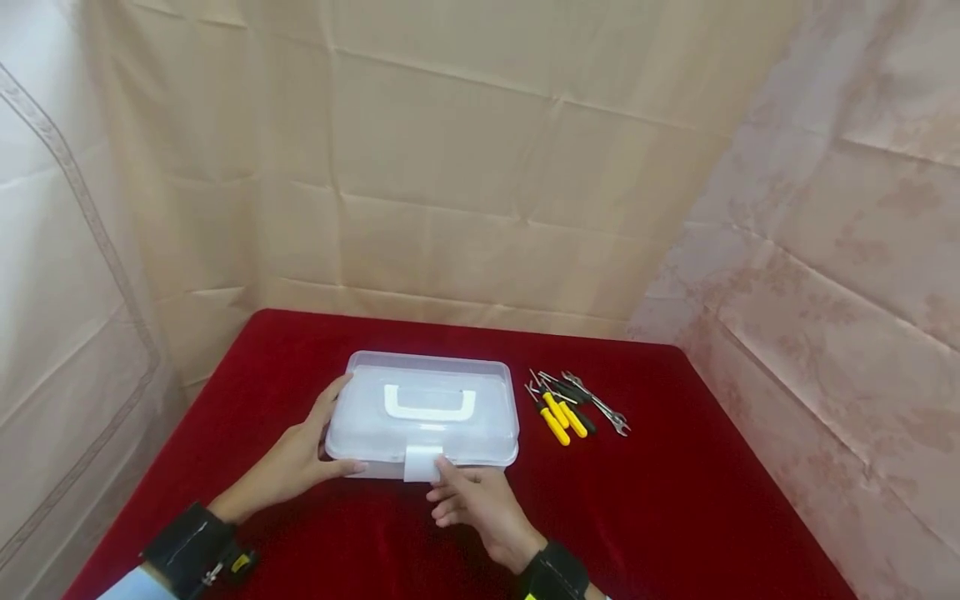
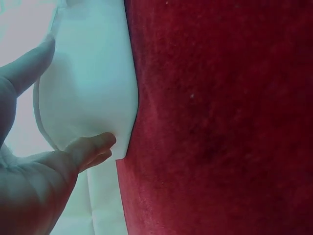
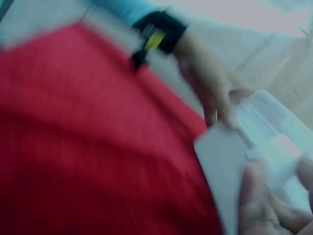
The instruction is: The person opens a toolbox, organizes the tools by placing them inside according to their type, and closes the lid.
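A translucent white plastic toolbox (image 1: 427,425) lies on the red cloth with its lid down. On the lid is a white carry handle (image 1: 429,414). My left hand (image 1: 303,454) holds the box's left end, thumb at the front face and fingers along the side. In the left wrist view, that hand's fingers (image 2: 93,147) rest against the box wall. My right hand (image 1: 480,504) is at the front, one fingertip touching the right edge of the white latch (image 1: 422,463). Its other fingers are loosely bent below. The right wrist view is blurred, with right fingers (image 3: 254,196) beside the latch (image 3: 281,154).
Right of the box lie several yellow-handled screwdrivers (image 1: 555,425), dark-handled tools (image 1: 572,392) and metal wrenches (image 1: 600,406) in a loose pile. The red cloth (image 1: 690,483) covers the table. Beige curtains (image 1: 450,167) hang behind, with pale fabric at both sides.
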Tool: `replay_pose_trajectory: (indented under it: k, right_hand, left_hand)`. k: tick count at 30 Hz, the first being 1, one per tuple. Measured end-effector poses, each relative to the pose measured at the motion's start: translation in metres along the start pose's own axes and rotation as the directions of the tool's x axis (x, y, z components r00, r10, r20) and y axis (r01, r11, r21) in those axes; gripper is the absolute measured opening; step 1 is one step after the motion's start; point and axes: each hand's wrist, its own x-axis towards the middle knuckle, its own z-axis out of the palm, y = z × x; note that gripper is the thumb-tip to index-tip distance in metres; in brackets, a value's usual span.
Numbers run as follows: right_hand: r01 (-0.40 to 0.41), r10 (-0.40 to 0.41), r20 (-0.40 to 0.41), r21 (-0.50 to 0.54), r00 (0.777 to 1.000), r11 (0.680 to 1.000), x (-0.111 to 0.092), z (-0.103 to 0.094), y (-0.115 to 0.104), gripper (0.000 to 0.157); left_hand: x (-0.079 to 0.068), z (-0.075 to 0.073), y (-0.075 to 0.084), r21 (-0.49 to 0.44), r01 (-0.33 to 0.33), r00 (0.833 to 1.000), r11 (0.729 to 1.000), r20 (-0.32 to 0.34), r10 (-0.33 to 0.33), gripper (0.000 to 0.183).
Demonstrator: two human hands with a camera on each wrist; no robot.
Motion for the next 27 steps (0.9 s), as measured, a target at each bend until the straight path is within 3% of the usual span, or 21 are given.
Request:
replay_pose_trajectory:
  k: [1,2,3,6,8,12,15,17,19,22,24,25,27]
  right_hand:
    - [0.077,-0.078,0.002,-0.119,0.997,0.990,-0.002,-0.001,0.000,0.051]
    - [0.157,-0.162,0.001,-0.250,0.987,0.955,-0.004,-0.003,-0.001,0.045]
    - [0.228,-0.246,0.002,-0.381,0.969,0.896,-0.005,-0.004,-0.001,0.039]
    - [0.345,-0.436,0.030,-0.662,0.899,0.665,-0.010,-0.005,-0.005,0.029]
    - [0.383,-0.480,0.079,-0.719,0.874,0.580,-0.012,-0.004,-0.007,0.029]
    - [0.428,-0.496,0.159,-0.757,0.853,0.494,-0.015,-0.002,-0.012,0.025]
    - [0.412,-0.518,0.155,-0.804,0.841,0.429,-0.016,-0.006,-0.016,0.019]
    - [0.396,-0.558,0.139,-0.840,0.818,0.371,-0.017,-0.012,-0.019,0.016]
    - [0.378,-0.617,0.118,-0.873,0.778,0.308,-0.018,-0.023,-0.022,0.014]
    - [0.352,-0.726,0.096,-0.912,0.681,0.211,-0.018,-0.046,-0.025,0.017]
    - [0.330,-0.773,0.092,-0.931,0.628,0.156,-0.017,-0.063,-0.026,0.028]
    - [0.325,-0.788,0.099,-0.937,0.608,0.133,-0.016,-0.071,-0.026,0.037]
    - [0.313,-0.788,0.123,-0.945,0.603,0.092,-0.013,-0.087,-0.027,0.056]
  left_hand:
    - [-0.001,0.001,0.000,-0.020,0.024,1.000,1.000,0.007,-0.024,0.122]
    - [-0.002,0.001,-0.001,-0.035,0.048,0.999,0.998,0.016,-0.047,0.124]
    - [-0.003,0.001,-0.001,-0.044,0.070,0.997,0.997,0.022,-0.069,0.125]
    - [-0.006,0.001,0.000,-0.016,0.120,0.992,0.993,0.034,-0.119,0.123]
    - [-0.007,0.001,0.001,0.008,0.137,0.990,0.990,0.034,-0.138,0.121]
    - [-0.008,0.001,0.004,0.009,0.135,0.990,0.991,0.037,-0.136,0.112]
    - [-0.006,0.003,0.005,0.001,0.120,0.992,0.993,0.043,-0.120,0.107]
    - [-0.006,0.004,0.005,-0.001,0.119,0.992,0.993,0.044,-0.119,0.105]
    - [-0.006,0.005,0.005,-0.013,0.124,0.991,0.992,0.049,-0.124,0.104]
    - [-0.007,0.008,0.004,-0.025,0.127,0.990,0.992,0.062,-0.125,0.101]
    - [-0.009,0.008,0.004,-0.032,0.123,0.990,0.992,0.071,-0.120,0.099]
    - [-0.009,0.008,0.003,-0.035,0.117,0.991,0.993,0.075,-0.114,0.098]
    - [-0.012,0.009,0.003,-0.033,0.107,0.992,0.994,0.075,-0.105,0.097]
